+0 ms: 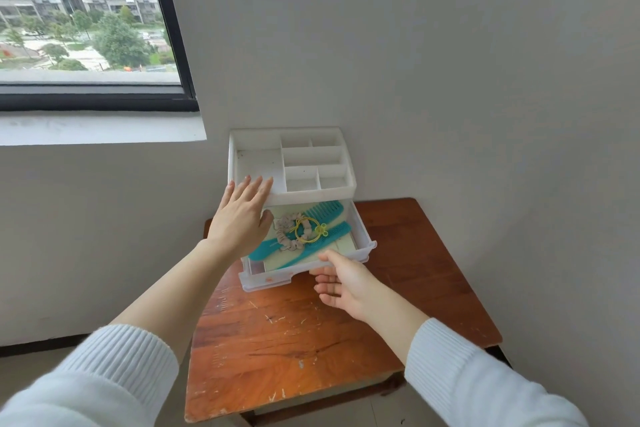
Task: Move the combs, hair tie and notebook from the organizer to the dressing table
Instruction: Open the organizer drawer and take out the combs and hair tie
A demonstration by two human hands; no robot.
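Note:
A white plastic organizer [311,196] stands at the back of the wooden dressing table [311,340]. Its clear drawer [363,243] is pulled out. Inside lie two teal combs [323,210], a beige scrunchie [287,236] and a yellow hair tie [306,230], all on top of a pale notebook [346,244]. My left hand [239,215] rests flat on the organizer's front left corner, fingers spread. My right hand [341,282] grips the drawer's front edge, thumb on top and fingers underneath.
The organizer's top tray [301,156] has several empty compartments. White walls close in behind and to the right. A window with a dark frame [104,94] and a sill sits at the upper left. The table's front half is bare, scratched wood.

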